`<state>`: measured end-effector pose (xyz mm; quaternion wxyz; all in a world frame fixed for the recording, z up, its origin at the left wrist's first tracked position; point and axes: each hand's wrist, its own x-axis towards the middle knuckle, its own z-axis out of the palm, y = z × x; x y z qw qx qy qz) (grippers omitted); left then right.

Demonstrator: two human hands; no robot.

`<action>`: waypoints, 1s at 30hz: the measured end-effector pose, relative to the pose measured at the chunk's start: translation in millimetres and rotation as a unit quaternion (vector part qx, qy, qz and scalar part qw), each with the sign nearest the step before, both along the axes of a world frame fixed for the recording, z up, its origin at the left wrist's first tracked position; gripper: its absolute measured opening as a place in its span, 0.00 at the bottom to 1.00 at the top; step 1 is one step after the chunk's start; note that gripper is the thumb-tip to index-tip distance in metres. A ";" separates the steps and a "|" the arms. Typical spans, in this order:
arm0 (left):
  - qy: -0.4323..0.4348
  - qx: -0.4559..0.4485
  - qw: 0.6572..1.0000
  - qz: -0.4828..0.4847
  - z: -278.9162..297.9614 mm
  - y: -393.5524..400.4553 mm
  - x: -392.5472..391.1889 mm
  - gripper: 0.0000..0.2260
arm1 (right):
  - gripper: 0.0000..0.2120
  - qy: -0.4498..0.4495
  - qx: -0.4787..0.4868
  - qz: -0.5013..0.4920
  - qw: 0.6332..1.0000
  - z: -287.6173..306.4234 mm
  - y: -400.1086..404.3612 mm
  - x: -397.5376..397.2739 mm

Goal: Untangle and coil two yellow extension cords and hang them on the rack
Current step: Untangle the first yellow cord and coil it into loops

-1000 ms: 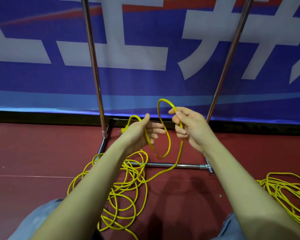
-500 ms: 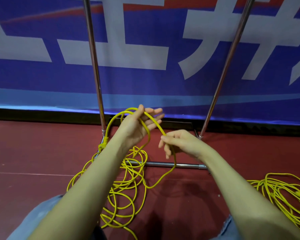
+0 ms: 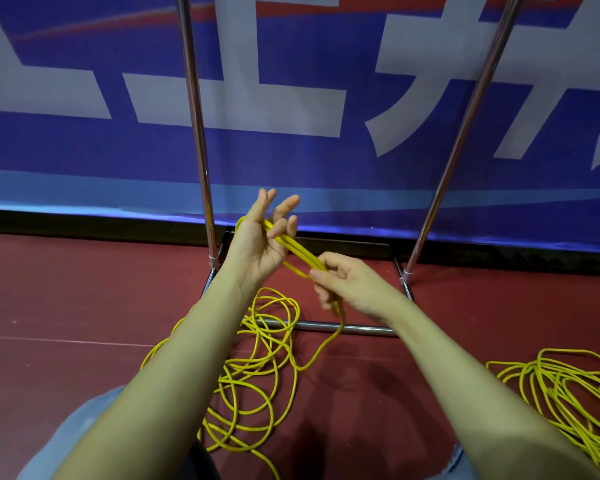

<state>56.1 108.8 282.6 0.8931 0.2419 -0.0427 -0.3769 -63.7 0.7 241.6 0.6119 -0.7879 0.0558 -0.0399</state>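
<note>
**Head view: yellow cord stretched between two hands over the rack base**

Head camera looks down on a thin yellow extension cord (image 3: 257, 358) lying in loose, overlapping loops on the dark red floor (image 3: 66, 289), partly across the front bar of the rack base. Several of its strands rise from the pile and run taut between the two hands. The left hand (image 3: 257, 247) is raised palm-up with fingers mostly straight and spread; the strands lie across its palm, with one or two fingers bent lightly over them. The right hand (image 3: 347, 282), lower and just beside it, pinches the same strands between thumb and curled fingers, and a single length drops from it to the pile.

A second yellow extension cord (image 3: 565, 393) lies in a separate tangled heap at the right edge, well apart from the first. The shiny metal rack (image 3: 198, 133) stands behind the hands, its two uprights rising out of frame. Behind it hangs a blue banner with large white characters (image 3: 291, 98). Pale blue trouser knees (image 3: 70, 441) show at the bottom.
</note>
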 end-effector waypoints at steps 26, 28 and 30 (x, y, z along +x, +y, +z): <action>-0.039 0.035 0.996 -0.078 -1.9 -4.1 -2.5 0.15 | 0.13 0.009 -0.043 -0.139 0.989 -10.1 -38.1 -23.6; -0.043 0.043 0.995 -0.074 -4.2 -4.2 -1.6 0.14 | 0.15 0.007 -0.037 -0.143 0.989 -5.1 -36.4 -24.4; -0.037 0.040 0.997 -0.057 -6.0 -2.4 0.8 0.14 | 0.16 0.015 -0.038 -0.112 0.993 0.8 -30.4 -23.1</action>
